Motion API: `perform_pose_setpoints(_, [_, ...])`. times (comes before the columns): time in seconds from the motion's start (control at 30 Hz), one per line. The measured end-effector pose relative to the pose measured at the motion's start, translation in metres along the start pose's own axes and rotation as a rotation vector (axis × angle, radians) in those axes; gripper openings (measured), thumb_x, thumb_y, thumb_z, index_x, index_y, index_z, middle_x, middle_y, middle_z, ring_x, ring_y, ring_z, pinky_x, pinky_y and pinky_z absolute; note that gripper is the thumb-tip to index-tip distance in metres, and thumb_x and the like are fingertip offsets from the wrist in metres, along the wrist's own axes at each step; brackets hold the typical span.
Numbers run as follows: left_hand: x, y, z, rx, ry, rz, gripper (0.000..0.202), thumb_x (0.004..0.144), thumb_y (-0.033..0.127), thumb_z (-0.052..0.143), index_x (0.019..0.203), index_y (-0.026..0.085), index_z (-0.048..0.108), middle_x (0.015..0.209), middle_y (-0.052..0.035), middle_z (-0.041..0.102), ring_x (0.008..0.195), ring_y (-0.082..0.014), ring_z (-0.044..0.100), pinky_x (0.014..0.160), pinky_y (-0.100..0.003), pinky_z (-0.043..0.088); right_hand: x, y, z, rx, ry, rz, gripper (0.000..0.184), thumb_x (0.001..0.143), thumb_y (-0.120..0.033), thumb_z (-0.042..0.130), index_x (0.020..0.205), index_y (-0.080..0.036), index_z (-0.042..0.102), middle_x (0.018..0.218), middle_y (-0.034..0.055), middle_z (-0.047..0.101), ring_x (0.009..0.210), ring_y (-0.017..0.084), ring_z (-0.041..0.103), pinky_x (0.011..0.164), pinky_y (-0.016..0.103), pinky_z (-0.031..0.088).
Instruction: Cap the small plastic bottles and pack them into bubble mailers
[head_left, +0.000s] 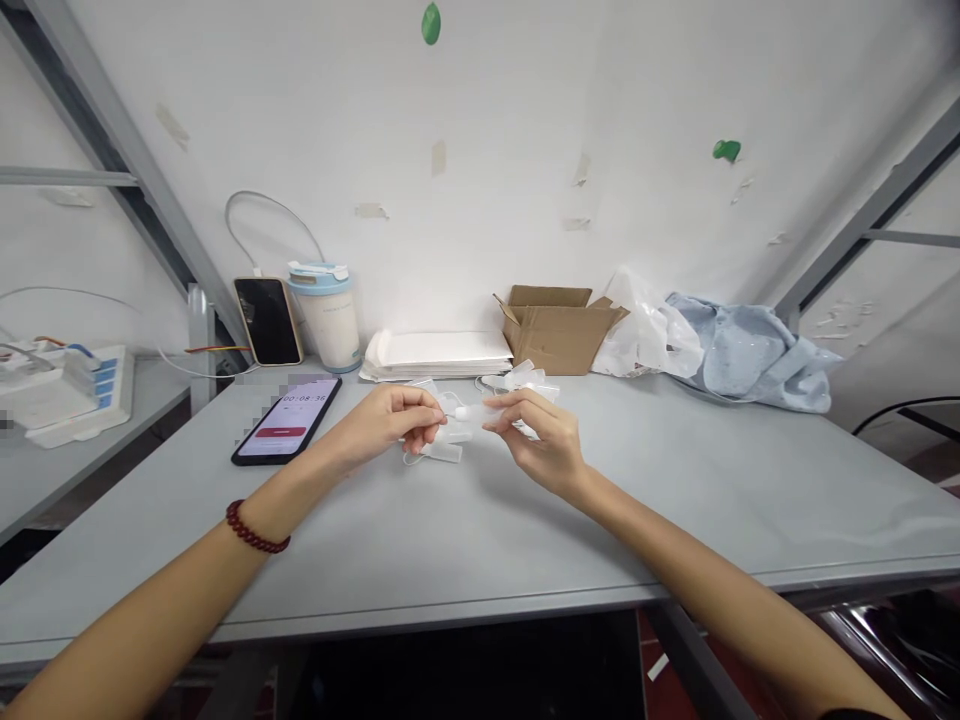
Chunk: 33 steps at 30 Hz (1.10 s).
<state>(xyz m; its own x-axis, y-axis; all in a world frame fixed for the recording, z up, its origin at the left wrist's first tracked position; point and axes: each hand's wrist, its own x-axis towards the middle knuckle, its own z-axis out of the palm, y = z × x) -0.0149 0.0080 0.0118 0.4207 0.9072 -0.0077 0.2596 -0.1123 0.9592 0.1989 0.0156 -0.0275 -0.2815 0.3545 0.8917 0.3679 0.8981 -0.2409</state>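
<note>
Above the grey table, my right hand point(536, 435) pinches a small translucent white plastic piece point(472, 411) between thumb and fingers. Its narrower end points left, toward my left hand point(405, 415). My left fingers are closed in a pinch on a thin white cord point(451, 396) by that end. Below and behind the hands lie several similar translucent pieces with cord loops, one of them a flat tag point(442, 453) just under my left fingers. Another small pile of these pieces point(525, 376) sits behind my right hand, partly hidden by it.
Left on the table point(420, 560) lies a phone with a running timer point(289, 420). Behind it stand a second phone point(268, 320) and a lidded cup point(326, 315). Along the wall are white envelopes point(442, 350), an open cardboard box point(559, 335), a plastic bag point(645, 330) and blue cloth point(757, 350).
</note>
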Motion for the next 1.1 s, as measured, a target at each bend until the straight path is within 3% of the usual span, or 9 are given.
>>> perform_pose_setpoints(0.27, [0.000,-0.003,0.005,-0.016,-0.014,-0.004,0.017,0.077,0.025,0.057,0.065,0.013,0.060,0.056,0.0013,0.056,0.047,-0.0077,0.048,0.046,-0.021,0.036,-0.006,0.004,0.004,-0.082,0.024,-0.140,0.022,0.078,0.000,0.049,0.067,-0.019,0.050,0.084,0.0068,0.067,0.070,0.012,0.063,0.058,0.023,0.054])
perform_pose_setpoints(0.47, [0.000,-0.003,0.002,-0.076,-0.055,-0.025,0.017,0.078,0.026,0.057,0.068,0.013,0.061,0.058,0.0010,0.057,0.047,-0.0079,0.050,0.047,-0.021,0.038,-0.003,0.003,0.003,-0.083,0.024,-0.136,0.022,0.080,-0.003,0.052,0.065,-0.019,0.048,0.083,0.0060,0.066,0.068,0.010,0.063,0.057,0.021,0.054])
perform_pose_setpoints(0.8, [0.000,0.005,0.000,0.114,0.004,0.061,0.023,0.081,0.031,0.052,0.071,0.013,0.062,0.063,-0.0015,0.063,0.049,-0.0088,0.052,0.049,-0.022,0.040,0.002,0.007,-0.002,-0.130,-0.008,-0.179,0.021,0.083,-0.007,0.052,0.067,-0.020,0.046,0.087,0.0068,0.066,0.066,0.010,0.061,0.055,0.022,0.051])
perform_pose_setpoints(0.9, [-0.003,0.012,0.000,0.197,0.012,0.046,0.022,0.080,0.030,0.053,0.065,0.014,0.059,0.059,0.0002,0.060,0.049,-0.0084,0.050,0.049,-0.021,0.039,0.002,0.010,-0.003,-0.147,-0.092,-0.119,0.006,0.085,-0.021,0.054,0.081,-0.020,0.051,0.086,0.0057,0.066,0.071,0.013,0.062,0.059,0.024,0.051])
perform_pose_setpoints(1.03, [-0.005,0.020,-0.011,0.253,0.127,-0.016,0.021,0.076,0.029,0.054,0.060,0.015,0.057,0.059,0.0000,0.059,0.052,-0.0095,0.051,0.051,-0.021,0.040,0.008,0.022,-0.013,-0.188,-0.274,0.078,0.032,0.083,-0.042,0.056,0.105,-0.020,0.047,0.094,0.0077,0.064,0.085,0.019,0.061,0.069,0.031,0.051])
perform_pose_setpoints(1.1, [-0.004,0.020,-0.019,0.287,0.188,-0.053,0.020,0.074,0.030,0.055,0.060,0.015,0.057,0.059,-0.0002,0.059,0.051,-0.0101,0.051,0.050,-0.021,0.039,0.011,0.032,-0.019,-0.239,-0.348,0.184,0.028,0.086,-0.040,0.052,0.104,-0.020,0.047,0.099,0.0086,0.062,0.091,0.021,0.059,0.074,0.034,0.049])
